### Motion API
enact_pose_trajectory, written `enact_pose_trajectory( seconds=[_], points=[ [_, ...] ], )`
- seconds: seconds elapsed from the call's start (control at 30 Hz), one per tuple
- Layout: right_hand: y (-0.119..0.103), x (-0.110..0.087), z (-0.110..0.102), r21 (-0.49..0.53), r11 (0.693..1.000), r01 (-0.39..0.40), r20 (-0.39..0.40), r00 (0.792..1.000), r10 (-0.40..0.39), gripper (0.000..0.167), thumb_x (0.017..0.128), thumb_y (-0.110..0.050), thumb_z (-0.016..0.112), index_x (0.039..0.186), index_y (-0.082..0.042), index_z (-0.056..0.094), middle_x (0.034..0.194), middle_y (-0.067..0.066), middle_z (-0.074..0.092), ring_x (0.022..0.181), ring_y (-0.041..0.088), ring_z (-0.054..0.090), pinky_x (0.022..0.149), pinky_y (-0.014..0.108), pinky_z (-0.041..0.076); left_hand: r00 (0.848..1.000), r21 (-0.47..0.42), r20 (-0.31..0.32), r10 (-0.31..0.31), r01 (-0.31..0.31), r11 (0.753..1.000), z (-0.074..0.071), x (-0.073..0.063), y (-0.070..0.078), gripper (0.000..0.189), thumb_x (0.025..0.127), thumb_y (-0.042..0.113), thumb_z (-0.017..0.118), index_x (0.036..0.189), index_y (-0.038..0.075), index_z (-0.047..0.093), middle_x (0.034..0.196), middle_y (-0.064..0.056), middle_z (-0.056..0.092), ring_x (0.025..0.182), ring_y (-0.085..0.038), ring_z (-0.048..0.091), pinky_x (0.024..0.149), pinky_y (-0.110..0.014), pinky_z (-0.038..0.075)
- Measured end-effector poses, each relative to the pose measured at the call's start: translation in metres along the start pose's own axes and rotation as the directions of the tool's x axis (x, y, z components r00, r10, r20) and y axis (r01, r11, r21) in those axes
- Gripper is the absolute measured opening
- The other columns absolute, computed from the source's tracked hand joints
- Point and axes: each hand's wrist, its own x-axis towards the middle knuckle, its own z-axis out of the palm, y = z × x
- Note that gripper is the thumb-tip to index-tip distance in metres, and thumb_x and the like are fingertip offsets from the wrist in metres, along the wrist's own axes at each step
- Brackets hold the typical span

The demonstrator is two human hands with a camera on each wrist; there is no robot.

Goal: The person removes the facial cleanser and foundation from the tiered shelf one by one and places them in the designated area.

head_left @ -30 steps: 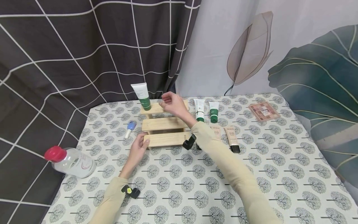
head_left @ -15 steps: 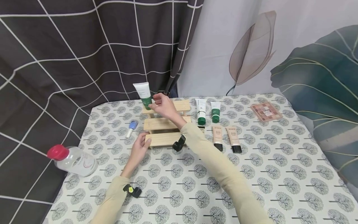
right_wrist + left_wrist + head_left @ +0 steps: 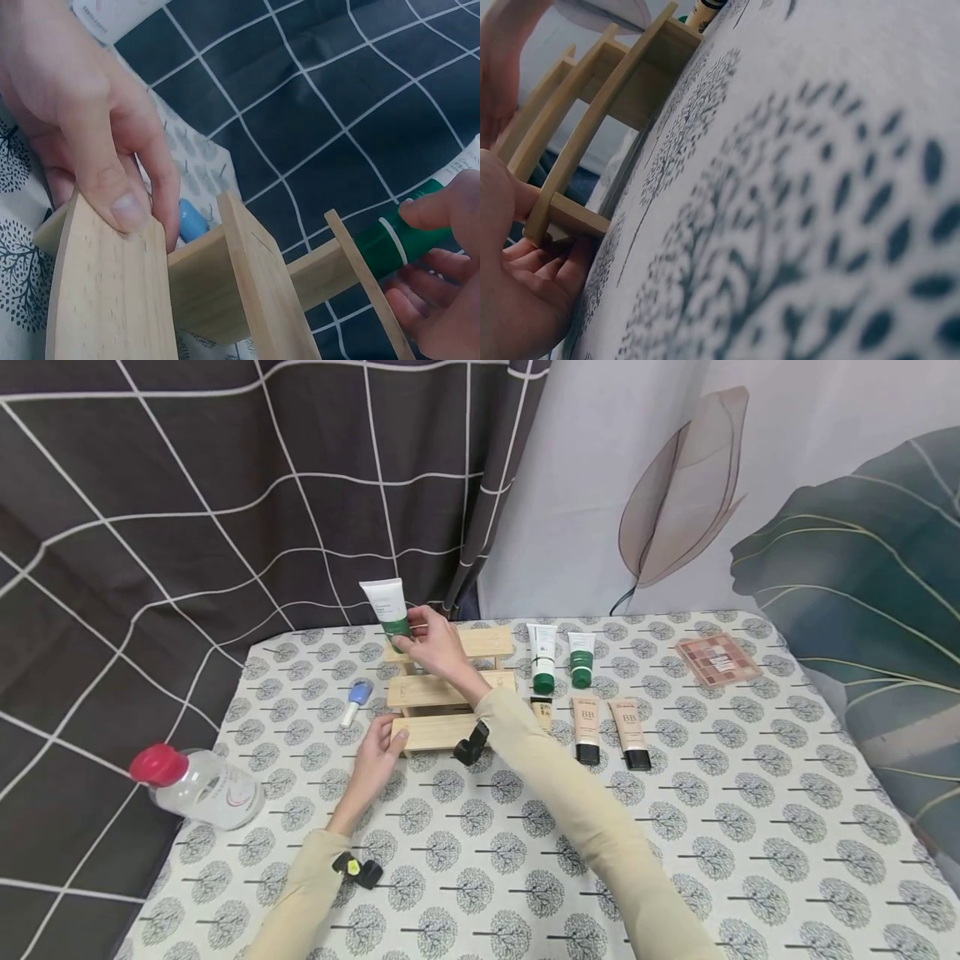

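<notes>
A three-tier wooden display rack (image 3: 431, 691) stands on the tree-print tablecloth. My left hand (image 3: 372, 760) grips the left end of its lowest board; in the left wrist view that hand (image 3: 532, 292) has its fingers curled under the board. On the left end of the top board a white and green squeeze tube (image 3: 385, 600) stands cap down. My right hand (image 3: 437, 652) pinches the tube low down from the right. The right wrist view has the thumb of that hand (image 3: 450, 277) on the green cap (image 3: 386, 240), with the other fingers partly behind the board.
Right of the rack stand two white and green tubes, one taller (image 3: 542, 658), one shorter (image 3: 581, 660). Nearer are two BB cream tubes (image 3: 587, 727) and a small black-topped tube (image 3: 542, 712). An eyeshadow palette (image 3: 717, 660), blue-and-white bottle (image 3: 356, 700) and red-capped bottle (image 3: 213, 789) lie around.
My right hand has moved left along the top board to the tube and now holds it. The left hand keeps its grip on the lowest board.
</notes>
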Motion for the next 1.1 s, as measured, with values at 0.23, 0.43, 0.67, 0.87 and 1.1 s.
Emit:
enact_pose_trajectory(
  seconds=[0.23, 0.43, 0.67, 0.87, 1.1],
  points=[
    [0.004, 0.0, 0.003, 0.004, 0.999, 0.037, -0.03, 0.999, -0.037, 0.04, 0.092, -0.011, 0.073, 0.127, 0.004, 0.06, 0.123, 0.021, 0.07, 0.11, 0.03, 0.071, 0.098, 0.027, 0.06, 1.0, 0.017, -0.002, -0.004, 0.004, 1.0, 0.0, -0.001, 0.002, 0.051, 0.106, 0.02, 0.051, 0.149, -0.002, 0.036, 0.153, -0.027, 0.044, 0.141, -0.039, 0.048, 0.118, -0.04, 0.045],
    [0.004, -0.003, -0.001, 0.037, 0.999, 0.019, -0.079, 0.997, -0.016, 0.038, 0.094, -0.009, 0.072, 0.128, 0.003, 0.061, 0.123, 0.02, 0.069, 0.112, 0.029, 0.07, 0.098, 0.025, 0.06, 1.0, 0.011, 0.0, -0.008, 0.008, 1.0, 0.001, -0.002, 0.003, 0.051, 0.106, 0.021, 0.052, 0.149, -0.002, 0.036, 0.152, -0.026, 0.046, 0.14, -0.038, 0.05, 0.117, -0.04, 0.046],
    [0.007, -0.004, -0.015, 0.058, 0.998, 0.026, -0.145, 0.989, -0.018, 0.035, 0.094, -0.008, 0.071, 0.126, 0.003, 0.061, 0.121, 0.021, 0.07, 0.112, 0.029, 0.069, 0.099, 0.026, 0.06, 1.0, 0.012, -0.004, -0.01, 0.01, 1.0, 0.0, -0.001, 0.001, 0.05, 0.106, 0.021, 0.052, 0.148, -0.001, 0.036, 0.152, -0.025, 0.046, 0.139, -0.037, 0.051, 0.117, -0.039, 0.046],
    [0.013, -0.005, -0.032, 0.079, 0.997, 0.022, -0.169, 0.986, -0.009, 0.039, 0.094, -0.008, 0.071, 0.129, 0.002, 0.059, 0.124, 0.02, 0.069, 0.114, 0.029, 0.068, 0.102, 0.025, 0.058, 1.0, 0.008, -0.002, -0.013, 0.013, 1.0, 0.001, -0.002, -0.001, 0.05, 0.106, 0.021, 0.052, 0.149, 0.0, 0.036, 0.153, -0.025, 0.046, 0.14, -0.036, 0.051, 0.116, -0.038, 0.047],
    [0.023, -0.009, -0.055, 0.071, 0.997, 0.011, -0.192, 0.981, 0.003, 0.04, 0.094, -0.01, 0.071, 0.131, -0.001, 0.059, 0.125, 0.019, 0.068, 0.115, 0.029, 0.067, 0.104, 0.03, 0.057, 1.0, 0.004, 0.007, -0.014, 0.014, 1.0, 0.0, -0.001, -0.002, 0.052, 0.106, 0.023, 0.052, 0.15, 0.0, 0.035, 0.154, -0.024, 0.045, 0.141, -0.036, 0.049, 0.117, -0.037, 0.045]
  ],
)
